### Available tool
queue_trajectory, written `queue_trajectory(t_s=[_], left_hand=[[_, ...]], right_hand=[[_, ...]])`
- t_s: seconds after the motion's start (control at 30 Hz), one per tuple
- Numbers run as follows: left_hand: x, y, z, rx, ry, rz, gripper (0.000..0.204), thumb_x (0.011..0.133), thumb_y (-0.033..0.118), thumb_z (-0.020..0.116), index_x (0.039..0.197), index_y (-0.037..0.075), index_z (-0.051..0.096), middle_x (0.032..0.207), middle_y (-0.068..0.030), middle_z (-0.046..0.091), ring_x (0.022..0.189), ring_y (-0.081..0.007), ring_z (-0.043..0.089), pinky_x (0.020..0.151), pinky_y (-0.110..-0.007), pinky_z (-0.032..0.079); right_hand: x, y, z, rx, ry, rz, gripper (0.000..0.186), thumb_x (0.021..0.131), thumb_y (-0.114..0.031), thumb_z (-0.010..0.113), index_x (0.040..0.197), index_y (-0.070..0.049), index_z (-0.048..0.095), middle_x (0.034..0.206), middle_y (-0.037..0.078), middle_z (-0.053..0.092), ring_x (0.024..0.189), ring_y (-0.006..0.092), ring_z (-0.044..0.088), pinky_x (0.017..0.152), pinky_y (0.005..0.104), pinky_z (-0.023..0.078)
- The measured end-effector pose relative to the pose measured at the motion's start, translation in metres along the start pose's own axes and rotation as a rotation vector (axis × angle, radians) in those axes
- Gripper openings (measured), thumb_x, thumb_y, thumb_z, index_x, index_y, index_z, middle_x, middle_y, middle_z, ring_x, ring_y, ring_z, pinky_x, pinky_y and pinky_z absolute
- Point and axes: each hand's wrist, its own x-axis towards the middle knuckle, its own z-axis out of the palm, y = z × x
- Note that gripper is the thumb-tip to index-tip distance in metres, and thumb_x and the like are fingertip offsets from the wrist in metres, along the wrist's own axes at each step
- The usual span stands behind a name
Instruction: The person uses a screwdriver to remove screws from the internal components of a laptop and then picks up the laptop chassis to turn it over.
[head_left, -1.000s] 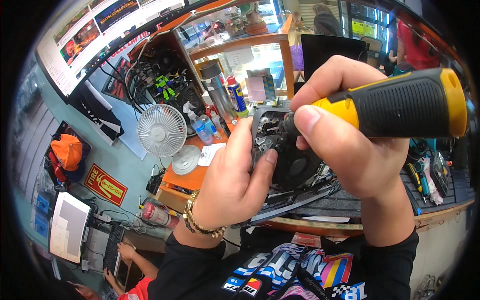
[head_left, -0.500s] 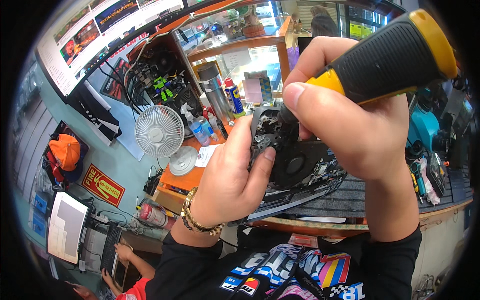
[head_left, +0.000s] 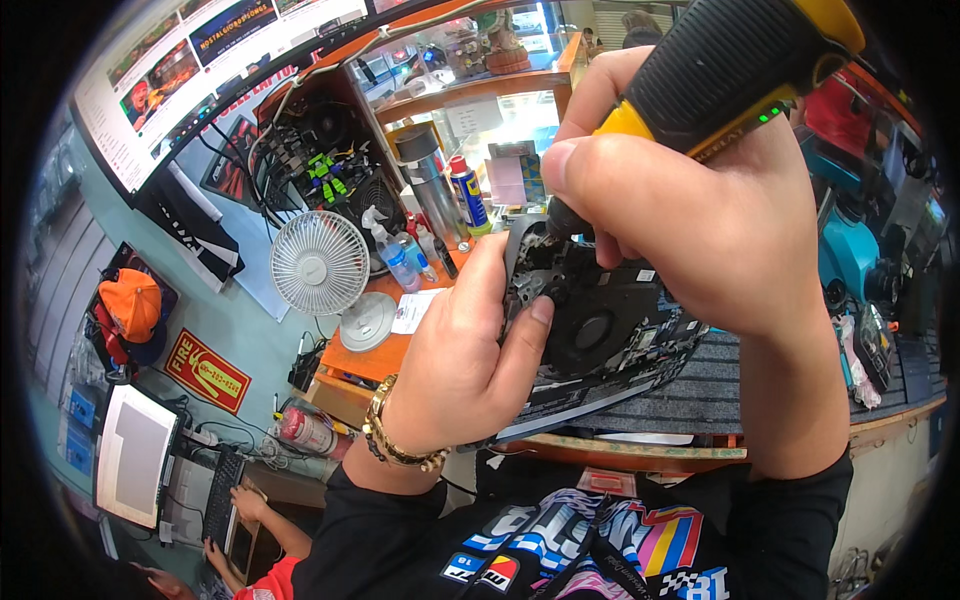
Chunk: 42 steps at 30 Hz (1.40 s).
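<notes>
An opened laptop base (head_left: 560, 405), its dark innards and round fan (head_left: 590, 330) exposed, is held tilted above the bench. My left hand (head_left: 455, 350) is closed on its left corner, the thumb lying beside a metal hinge piece (head_left: 527, 287). In my right hand (head_left: 700, 215) is a yellow and black cordless screwdriver (head_left: 735, 80), gripped near its front end. Small green lights glow on its body. Its dark nose (head_left: 565, 218) points down at the laptop's upper corner by the hinge; the bit's contact with a screw cannot be made out.
Left of the laptop, a small white fan (head_left: 320, 262), a spray bottle (head_left: 392, 255), a blue and yellow spray can (head_left: 467, 190) and a steel tumbler (head_left: 425, 175) stand on the orange bench. A teal device (head_left: 850, 240) is at right. Another person's hand (head_left: 247, 503) works at a keyboard.
My right hand has shifted and turned slightly, bringing the screwdriver up and left. Green lights now show on its body. The laptop has tilted a little; my left hand keeps its hold.
</notes>
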Motion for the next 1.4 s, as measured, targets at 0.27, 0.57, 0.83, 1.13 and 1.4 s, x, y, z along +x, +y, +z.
queue_trajectory(t_s=[0.27, 0.57, 0.83, 1.13, 1.4], left_hand=[[-0.003, 0.004, -0.001, -0.025, 0.001, -0.124, 0.047, 0.099, 0.003, 0.065, 0.142, -0.011, 0.052, 0.11, -0.0171, 0.074, 0.094, -0.0233, 0.072, 0.085, -0.033, 0.054], [0.0, 0.008, -0.002, 0.035, -0.039, -0.096, 0.044, 0.1, 0.003, 0.063, 0.139, -0.009, 0.047, 0.096, -0.0233, 0.072, 0.08, -0.0427, 0.073, 0.068, -0.045, 0.056], [-0.004, 0.007, -0.001, 0.02, 0.011, -0.122, 0.045, 0.099, 0.003, 0.064, 0.14, -0.012, 0.054, 0.112, -0.0192, 0.074, 0.098, -0.0269, 0.073, 0.089, -0.036, 0.055], [-0.003, 0.008, -0.002, -0.001, -0.003, -0.14, 0.044, 0.098, 0.002, 0.064, 0.138, -0.011, 0.054, 0.111, -0.0184, 0.074, 0.097, -0.0262, 0.071, 0.089, -0.035, 0.054], [-0.009, 0.006, -0.002, 0.066, 0.01, -0.098, 0.043, 0.099, 0.002, 0.064, 0.138, -0.01, 0.054, 0.109, -0.0167, 0.073, 0.095, -0.0235, 0.07, 0.087, -0.034, 0.055]], right_hand=[[0.008, -0.009, -0.004, -0.021, -0.127, -0.029, 0.014, 0.09, -0.013, 0.077, 0.09, 0.001, 0.072, 0.067, 0.0, 0.065, 0.052, 0.0059, 0.061, 0.048, 0.0216, 0.047], [0.014, 0.01, -0.015, -0.12, -0.244, -0.275, 0.008, 0.094, -0.007, 0.075, 0.09, 0.0, 0.072, 0.088, 0.001, 0.068, 0.057, 0.0058, 0.062, 0.049, 0.0217, 0.049], [0.02, 0.015, -0.019, -0.155, -0.251, -0.274, 0.007, 0.095, -0.004, 0.073, 0.09, 0.0, 0.07, 0.09, 0.002, 0.067, 0.056, 0.0052, 0.061, 0.049, 0.0213, 0.049], [0.02, 0.01, -0.019, -0.429, -0.275, -0.631, 0.005, 0.096, -0.004, 0.07, 0.093, 0.0, 0.07, 0.091, 0.003, 0.067, 0.055, 0.0058, 0.061, 0.048, 0.0214, 0.05], [0.021, 0.003, -0.018, -0.485, -0.298, -0.518, 0.006, 0.096, -0.004, 0.071, 0.092, 0.0, 0.07, 0.088, 0.004, 0.067, 0.053, 0.0065, 0.062, 0.047, 0.0219, 0.05]])
